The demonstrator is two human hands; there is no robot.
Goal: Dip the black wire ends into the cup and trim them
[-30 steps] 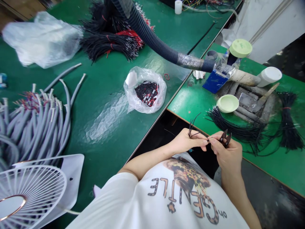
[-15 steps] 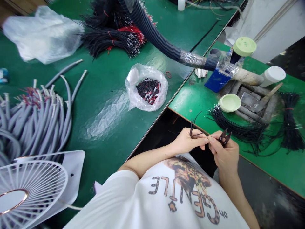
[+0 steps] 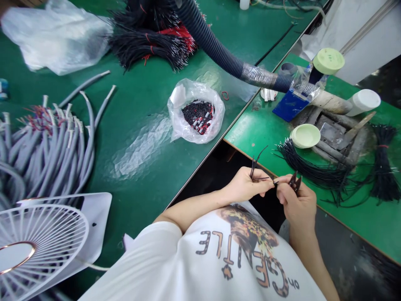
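My left hand (image 3: 247,186) is closed on a few thin black wires (image 3: 255,163) whose ends stick up above the fingers. My right hand (image 3: 296,200) is closed around small black snips (image 3: 295,182), and its fingertips pinch a wire end right next to the left hand's fingertips. Both hands hover over the gap in front of the green bench edge (image 3: 250,156). A fan of loose black wires (image 3: 310,167) lies on the bench just beyond the right hand.
A clear bag of small red and black parts (image 3: 196,115) sits on the green table. Grey cables (image 3: 46,146) and a white fan (image 3: 40,242) are at left. A corrugated hose (image 3: 219,50) reaches a solder pot area (image 3: 335,129), beside a pale green lid (image 3: 305,136) and a tied black wire bundle (image 3: 384,167).
The hands stay together at the same spot; the right hand's fingers shift slightly on the wire end. The view drifts a little, so everything on the tables slides right.
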